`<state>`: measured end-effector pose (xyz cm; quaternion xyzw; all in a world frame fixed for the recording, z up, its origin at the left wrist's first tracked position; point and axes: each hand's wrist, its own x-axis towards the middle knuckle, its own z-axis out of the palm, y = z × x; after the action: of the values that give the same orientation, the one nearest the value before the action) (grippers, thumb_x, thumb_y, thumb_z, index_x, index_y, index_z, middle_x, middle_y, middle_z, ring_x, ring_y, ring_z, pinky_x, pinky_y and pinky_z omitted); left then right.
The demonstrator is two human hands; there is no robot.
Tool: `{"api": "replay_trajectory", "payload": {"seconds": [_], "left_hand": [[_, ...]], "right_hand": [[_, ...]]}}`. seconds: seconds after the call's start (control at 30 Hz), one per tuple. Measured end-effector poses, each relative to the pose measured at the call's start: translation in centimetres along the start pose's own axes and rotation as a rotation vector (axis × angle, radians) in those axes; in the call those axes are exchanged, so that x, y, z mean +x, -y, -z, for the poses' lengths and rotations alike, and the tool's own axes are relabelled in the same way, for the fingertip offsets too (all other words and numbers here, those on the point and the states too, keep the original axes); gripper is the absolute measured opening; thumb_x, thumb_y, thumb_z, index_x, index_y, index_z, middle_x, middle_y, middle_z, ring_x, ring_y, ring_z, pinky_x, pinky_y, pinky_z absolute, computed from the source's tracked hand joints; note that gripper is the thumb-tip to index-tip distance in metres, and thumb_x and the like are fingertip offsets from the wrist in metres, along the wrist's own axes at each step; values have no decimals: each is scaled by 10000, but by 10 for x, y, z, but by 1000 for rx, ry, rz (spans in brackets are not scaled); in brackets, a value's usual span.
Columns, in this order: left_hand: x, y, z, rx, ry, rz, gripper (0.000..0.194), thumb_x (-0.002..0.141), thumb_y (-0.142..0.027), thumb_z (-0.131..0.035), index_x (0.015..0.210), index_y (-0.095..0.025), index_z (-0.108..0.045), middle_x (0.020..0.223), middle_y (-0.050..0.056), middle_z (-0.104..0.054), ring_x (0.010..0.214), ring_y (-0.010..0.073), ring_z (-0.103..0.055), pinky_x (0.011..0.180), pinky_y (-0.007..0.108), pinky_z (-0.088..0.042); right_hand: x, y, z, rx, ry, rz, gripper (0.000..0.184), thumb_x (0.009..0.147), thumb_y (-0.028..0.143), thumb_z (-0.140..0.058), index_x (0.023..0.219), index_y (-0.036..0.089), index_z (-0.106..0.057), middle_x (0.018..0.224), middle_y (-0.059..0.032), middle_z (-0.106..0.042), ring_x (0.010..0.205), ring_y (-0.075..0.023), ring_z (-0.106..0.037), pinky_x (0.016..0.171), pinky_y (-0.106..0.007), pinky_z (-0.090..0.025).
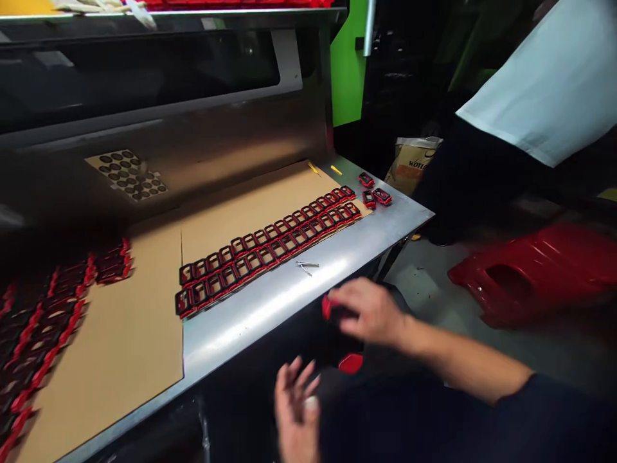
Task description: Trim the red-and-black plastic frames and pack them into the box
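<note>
My right hand (371,313) is closed round a small red-and-black plastic frame (327,307), just off the table's front edge. Much of that piece is hidden by my fingers. Lower and to its left, my left hand (296,411) is raised, fingers apart and somewhat blurred, holding nothing. Two long rows of similar red-and-black frames (266,256) stand side by side on brown cardboard (216,225). Three loose red-and-black pieces (382,196) lie at the table's right end. Below my right hand shows a red object (351,364) whose kind I cannot make out.
The metal table (270,302) bears a small thin metal tool (307,264) and a yellow strip (336,170). More frames (48,321) fill the left side, blurred. A sheet of round stickers (128,173) is on the back panel. At right are a person's light garment (544,83) and a red plastic object (535,273).
</note>
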<state>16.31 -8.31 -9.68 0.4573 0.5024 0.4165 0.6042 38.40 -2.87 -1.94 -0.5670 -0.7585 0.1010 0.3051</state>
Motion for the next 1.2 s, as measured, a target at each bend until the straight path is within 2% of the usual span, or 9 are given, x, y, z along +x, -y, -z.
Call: {"api": "replay_trajectory", "payload": {"seconds": [0.07, 0.13, 0.2, 0.3, 0.37, 0.47, 0.73, 1.03, 1.2], "left_hand": [[-21, -7, -18, -236, -202, 105, 578, 819, -662, -641, 1303, -355, -566, 1384, 79, -621, 1300, 301, -611, 1015, 438, -570], [-30, -16, -34, -400, -357, 225, 497, 819, -583, -694, 1222, -299, -629, 1278, 70, -683, 1240, 252, -646, 996, 360, -561], [-32, -26, -40, -517, -290, 392, 433, 744, -517, -771, 1052, -220, -701, 1038, 67, -749, 1014, 243, -725, 864, 345, -595], [-34, -34, -38, -642, -19, 569, 384, 684, -477, -772, 874, -147, -726, 732, 56, -717, 809, 268, -731, 763, 391, -596], [-37, -33, -37, -669, 100, 610, 362, 676, -472, -740, 778, -125, -720, 689, 75, -705, 780, 284, -723, 739, 398, -587], [-43, -28, -39, -680, 100, 663, 333, 669, -450, -716, 718, -121, -705, 732, 90, -717, 772, 270, -710, 719, 370, -573], [-43, -21, -21, -649, 80, 540, 337, 694, -304, -738, 993, -166, -671, 736, -2, -675, 613, 130, -626, 567, 234, -493], [-55, -13, -18, -563, 184, 519, 353, 794, -475, -717, 706, -163, -576, 587, -15, -591, 440, 105, -537, 413, 213, -450], [-60, -14, -15, -431, 300, 467, 414, 800, -515, -732, 1003, -161, -660, 594, -38, -597, 339, 59, -405, 336, 187, -321]], "right_hand": [[-36, 41, -37, 75, 16, 193, 491, 845, 270, -640, 1328, 184, -635, 1090, -115, -721, 968, -265, -658, 892, -420, -560], [-65, 59, -53, 150, 51, 158, 597, 818, 262, -644, 1398, 140, -570, 1183, -158, -683, 1131, -316, -622, 1012, -501, -524], [-83, 55, -48, 291, 136, 84, 694, 756, 297, -710, 1415, 144, -554, 1276, -175, -638, 1273, -353, -552, 1093, -554, -471], [-94, 34, -30, 517, 281, -82, 860, 700, 343, -816, 1480, 189, -486, 1476, -178, -520, 1419, -353, -447, 1155, -544, -419], [-97, 27, -24, 641, 371, -166, 882, 695, 340, -841, 1488, 219, -473, 1487, -153, -532, 1406, -325, -487, 1161, -506, -425], [-102, 32, -23, 761, 383, -212, 815, 678, 245, -810, 1439, 235, -517, 1367, -103, -646, 1273, -277, -620, 1115, -434, -483], [-104, 38, -8, 769, 329, -265, 756, 671, 179, -713, 1395, 208, -500, 1342, -103, -656, 1210, -244, -661, 1078, -395, -510], [-102, 36, -14, 846, 318, -64, 802, 724, 112, -661, 1485, 224, -435, 1495, -115, -538, 1434, -248, -475, 1210, -444, -378], [-103, 38, -17, 849, 331, -62, 809, 730, 85, -656, 1495, 220, -431, 1497, -116, -538, 1442, -242, -465, 1216, -432, -374]]}}
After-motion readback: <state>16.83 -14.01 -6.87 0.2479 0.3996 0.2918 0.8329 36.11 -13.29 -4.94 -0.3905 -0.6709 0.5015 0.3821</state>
